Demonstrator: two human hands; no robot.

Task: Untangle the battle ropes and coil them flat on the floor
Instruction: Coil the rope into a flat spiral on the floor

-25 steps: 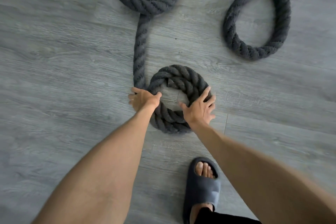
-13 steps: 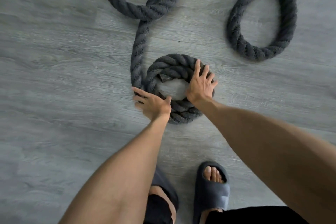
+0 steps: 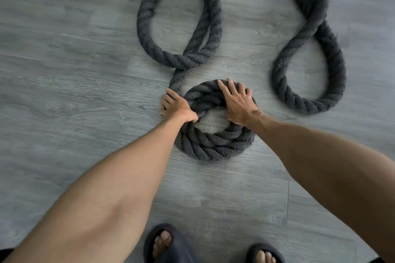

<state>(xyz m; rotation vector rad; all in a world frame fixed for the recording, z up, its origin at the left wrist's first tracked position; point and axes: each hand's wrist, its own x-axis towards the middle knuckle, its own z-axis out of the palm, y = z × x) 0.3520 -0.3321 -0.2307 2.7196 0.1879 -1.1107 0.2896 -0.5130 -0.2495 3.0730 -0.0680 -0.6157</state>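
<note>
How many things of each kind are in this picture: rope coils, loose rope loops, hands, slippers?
Flat coil of dark grey twisted rope: 1
Loose loops of the same rope: 2
Bare hands (left hand, right hand): 2
Dark rubber slippers: 2
Total: 7

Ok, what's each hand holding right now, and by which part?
The left hand grips the coil at its left side, where the loose rope feeds in. The right hand holds nothing: it presses flat on the coil's far right.

Fuzzy twisted-fibre rope (image 3: 213, 145), matt wood-grain floor (image 3: 64, 92)
</note>
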